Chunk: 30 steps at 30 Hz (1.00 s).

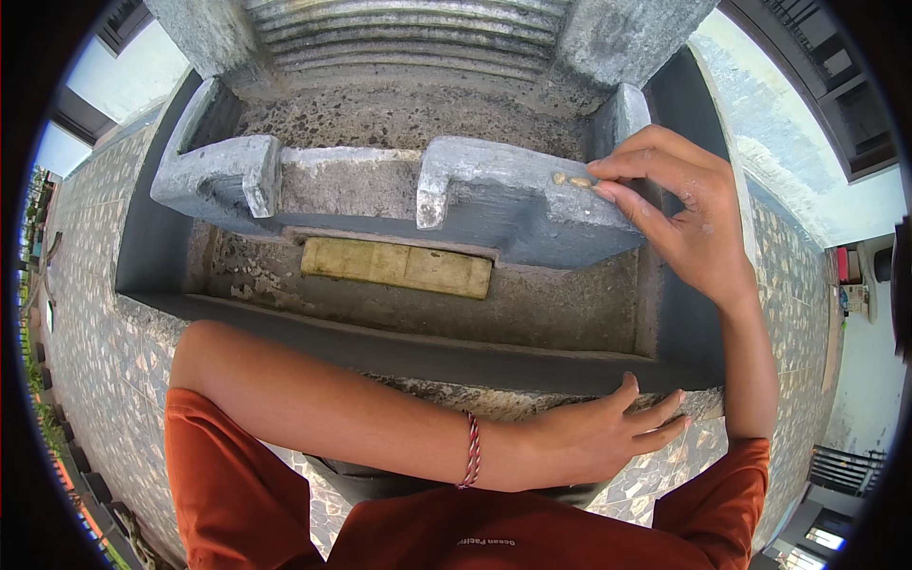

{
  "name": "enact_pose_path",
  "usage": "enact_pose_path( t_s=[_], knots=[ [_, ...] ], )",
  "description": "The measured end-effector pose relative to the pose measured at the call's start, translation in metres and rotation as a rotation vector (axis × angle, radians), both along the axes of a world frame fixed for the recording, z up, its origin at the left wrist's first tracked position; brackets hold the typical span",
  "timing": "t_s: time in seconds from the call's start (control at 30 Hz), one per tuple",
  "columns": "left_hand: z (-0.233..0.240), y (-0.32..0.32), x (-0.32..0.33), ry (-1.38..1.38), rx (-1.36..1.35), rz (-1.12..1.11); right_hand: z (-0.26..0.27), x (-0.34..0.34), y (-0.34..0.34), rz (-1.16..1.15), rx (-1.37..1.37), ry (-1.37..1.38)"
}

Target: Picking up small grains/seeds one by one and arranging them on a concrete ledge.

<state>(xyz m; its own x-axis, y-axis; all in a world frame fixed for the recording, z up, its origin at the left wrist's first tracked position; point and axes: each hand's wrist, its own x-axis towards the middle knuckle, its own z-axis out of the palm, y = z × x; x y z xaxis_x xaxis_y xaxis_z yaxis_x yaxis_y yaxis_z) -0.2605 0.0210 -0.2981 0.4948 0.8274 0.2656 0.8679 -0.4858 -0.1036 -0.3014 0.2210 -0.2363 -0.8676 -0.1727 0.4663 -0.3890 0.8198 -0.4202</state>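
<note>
My right hand (pixel 684 199) is at the right part of a grey concrete ledge (pixel 491 157). Its thumb and index fingertips are slightly apart, with a narrow gap between them. Just left of those fingertips, two small beige pieces (pixel 570 180), pebbles or seeds, lie side by side on the ledge. I cannot tell whether the nearer one touches the thumb. My left hand (pixel 605 434) reaches across my body with spread fingers and nothing in it, close to the near rim of the concrete basin (pixel 456 392). A red and white braided bracelet (pixel 472 449) circles that wrist.
A yellowish rectangular block (pixel 395 267) lies on the basin floor (pixel 556 306) below the ledge. Left of a gap stands another ledge section (pixel 221 160). Ribbed concrete (pixel 413 35) rises behind between two thick posts. Stone-patterned tiles (pixel 92 285) surround the basin.
</note>
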Motion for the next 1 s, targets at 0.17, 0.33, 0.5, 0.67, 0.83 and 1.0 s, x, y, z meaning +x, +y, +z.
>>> enact_pose_path(
  t_s=[0.17,0.33,0.5,0.67,0.83,1.0],
  knots=[
    [-0.001,0.001,0.001,-0.006,0.025,0.009,-0.001,-0.001,-0.004,-0.001,0.152,0.057],
    [-0.001,0.001,0.001,0.002,0.034,0.019,0.0,0.0,-0.006,0.01,0.203,0.079],
    [-0.001,0.001,0.001,-0.009,0.032,0.024,0.0,0.001,-0.002,-0.006,0.202,0.102],
    [-0.001,0.001,0.001,-0.005,0.032,0.02,0.001,0.002,0.001,0.037,0.203,0.061],
    [-0.001,0.002,0.001,-0.016,0.037,0.018,0.005,0.002,0.006,0.033,0.123,0.015],
    [-0.001,0.001,0.0,-0.004,0.036,0.014,0.008,0.001,0.008,0.024,0.06,0.042]
  ],
)
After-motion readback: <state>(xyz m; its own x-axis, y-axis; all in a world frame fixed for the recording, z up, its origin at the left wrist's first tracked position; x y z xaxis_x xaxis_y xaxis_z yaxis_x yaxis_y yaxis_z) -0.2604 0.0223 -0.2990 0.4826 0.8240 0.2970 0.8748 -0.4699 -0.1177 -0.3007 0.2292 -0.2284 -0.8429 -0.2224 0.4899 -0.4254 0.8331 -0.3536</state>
